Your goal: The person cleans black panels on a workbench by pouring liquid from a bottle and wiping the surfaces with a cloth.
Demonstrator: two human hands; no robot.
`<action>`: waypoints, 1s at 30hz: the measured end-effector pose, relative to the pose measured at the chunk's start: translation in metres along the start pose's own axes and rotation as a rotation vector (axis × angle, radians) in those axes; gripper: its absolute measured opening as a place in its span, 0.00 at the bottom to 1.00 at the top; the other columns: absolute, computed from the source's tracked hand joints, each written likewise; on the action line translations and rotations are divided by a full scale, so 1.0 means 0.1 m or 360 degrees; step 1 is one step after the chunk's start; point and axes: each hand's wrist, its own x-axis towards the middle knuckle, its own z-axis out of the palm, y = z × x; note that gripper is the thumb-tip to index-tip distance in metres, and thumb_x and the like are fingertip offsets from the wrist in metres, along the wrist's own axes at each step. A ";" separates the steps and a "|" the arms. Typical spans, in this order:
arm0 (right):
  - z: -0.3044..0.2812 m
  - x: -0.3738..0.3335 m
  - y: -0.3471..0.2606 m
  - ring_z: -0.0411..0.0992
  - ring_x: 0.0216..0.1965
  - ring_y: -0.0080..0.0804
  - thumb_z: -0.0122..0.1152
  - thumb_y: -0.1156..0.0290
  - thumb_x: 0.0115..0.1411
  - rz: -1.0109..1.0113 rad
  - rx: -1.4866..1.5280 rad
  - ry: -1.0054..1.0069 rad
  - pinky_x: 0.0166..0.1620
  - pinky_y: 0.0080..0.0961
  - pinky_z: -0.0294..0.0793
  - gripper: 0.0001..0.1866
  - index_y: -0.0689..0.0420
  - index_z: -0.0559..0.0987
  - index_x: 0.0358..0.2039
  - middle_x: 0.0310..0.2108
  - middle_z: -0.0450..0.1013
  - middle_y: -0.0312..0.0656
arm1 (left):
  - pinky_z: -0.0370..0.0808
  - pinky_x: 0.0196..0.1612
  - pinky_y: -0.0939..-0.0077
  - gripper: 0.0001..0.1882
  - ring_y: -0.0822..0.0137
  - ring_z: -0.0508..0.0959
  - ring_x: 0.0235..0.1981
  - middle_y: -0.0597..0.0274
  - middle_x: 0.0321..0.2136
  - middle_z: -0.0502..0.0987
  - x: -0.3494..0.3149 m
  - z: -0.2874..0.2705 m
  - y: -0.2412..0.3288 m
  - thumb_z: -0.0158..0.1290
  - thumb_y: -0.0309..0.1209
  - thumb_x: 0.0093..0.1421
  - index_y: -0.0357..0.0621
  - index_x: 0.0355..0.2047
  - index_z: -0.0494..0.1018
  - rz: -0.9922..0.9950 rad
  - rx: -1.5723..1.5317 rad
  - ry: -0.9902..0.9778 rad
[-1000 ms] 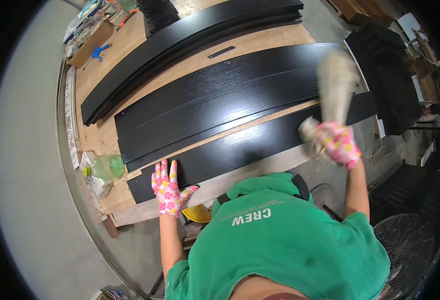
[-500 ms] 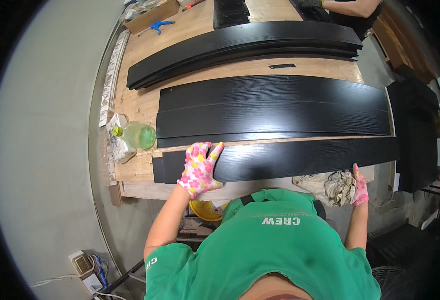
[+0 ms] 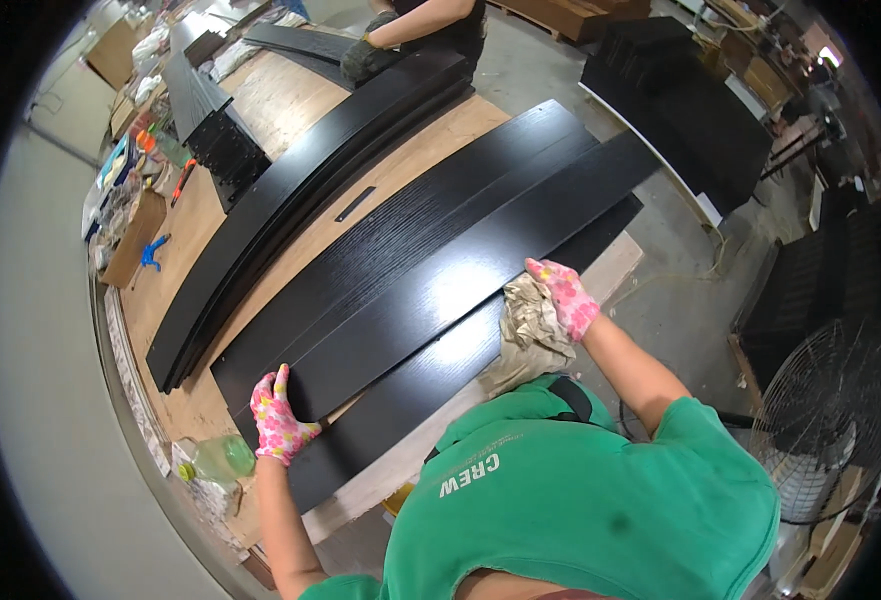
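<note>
Black panel (image 3: 430, 290) lifted over wooden surface (image 3: 260, 100), green bottle (image 3: 218, 458) nearby; left hand (image 3: 278, 420) gripping its end, right hand (image 3: 563, 295) clamping rag (image 3: 530, 325) against edge.

Long glossy black wood-grain board (image 3: 460, 270) tilted off the workbench, resting across another black board (image 3: 410, 400); crumpled beige rag (image 3: 530, 330) against its near edge.

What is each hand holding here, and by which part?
Left hand grips the near end of a long black board; right hand holds its long edge, with a rag bunched underneath.
</note>
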 end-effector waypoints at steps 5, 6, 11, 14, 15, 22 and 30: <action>0.00 0.08 -0.55 0.74 0.36 0.27 0.50 0.59 0.63 0.0172 -0.0646 -0.0623 0.40 0.25 0.71 0.18 0.61 0.79 0.34 0.31 0.77 0.43 | 0.56 0.62 0.61 0.53 0.50 0.59 0.60 0.49 0.58 0.59 -0.02 -0.01 -0.08 0.69 0.37 0.28 0.50 0.59 0.60 -0.0035 0.0027 0.0119; -0.03 0.03 -0.62 0.74 0.37 0.30 0.51 0.58 0.62 0.0203 -0.0675 -0.0716 0.42 0.25 0.71 0.18 0.60 0.79 0.35 0.33 0.77 0.43 | 0.57 0.62 0.62 0.49 0.50 0.58 0.60 0.49 0.59 0.58 -0.04 0.01 -0.13 0.69 0.38 0.30 0.49 0.58 0.62 -0.0011 0.0069 0.0197; 0.28 -0.31 -1.01 0.72 0.47 0.39 0.54 0.54 0.60 -0.0050 -0.0860 -0.0867 0.50 0.27 0.69 0.22 0.55 0.74 0.49 0.43 0.74 0.47 | 0.62 0.57 0.58 0.31 0.48 0.65 0.56 0.49 0.53 0.68 -0.20 0.29 0.17 0.65 0.40 0.43 0.47 0.49 0.71 0.0336 -0.0131 0.0622; 0.45 -0.29 -1.08 0.71 0.49 0.44 0.51 0.51 0.60 -0.0428 -0.1345 -0.1427 0.52 0.31 0.68 0.27 0.53 0.69 0.55 0.51 0.70 0.50 | 0.60 0.59 0.59 0.24 0.50 0.65 0.56 0.50 0.52 0.69 -0.15 0.42 0.19 0.61 0.41 0.49 0.42 0.44 0.74 0.0131 -0.0220 0.0773; 0.10 0.12 -0.58 0.71 0.48 0.45 0.48 0.54 0.61 -0.0259 -0.1177 -0.1662 0.53 0.32 0.68 0.24 0.54 0.69 0.54 0.53 0.68 0.47 | 0.60 0.59 0.59 0.22 0.50 0.65 0.56 0.50 0.52 0.69 -0.09 0.42 0.08 0.60 0.39 0.51 0.41 0.44 0.74 -0.0025 -0.0365 0.0816; -1.72 1.79 -0.73 0.65 0.55 0.44 0.47 0.53 0.61 -0.0299 -0.1893 0.0719 0.58 0.35 0.62 0.26 0.56 0.70 0.54 0.53 0.68 0.49 | 0.59 0.60 0.61 0.24 0.47 0.64 0.57 0.39 0.55 0.64 -0.47 0.76 -1.02 0.48 0.37 0.61 0.34 0.54 0.64 -0.1011 -0.0299 0.0949; -2.36 2.46 -0.33 0.65 0.55 0.50 0.38 0.48 0.64 -0.0047 -0.2524 0.0504 0.58 0.39 0.60 0.29 0.56 0.68 0.55 0.51 0.69 0.51 | 0.59 0.60 0.60 0.33 0.48 0.64 0.57 0.43 0.54 0.66 -0.26 0.58 -0.87 0.50 0.50 0.57 0.43 0.57 0.63 -0.1620 -0.0393 0.0487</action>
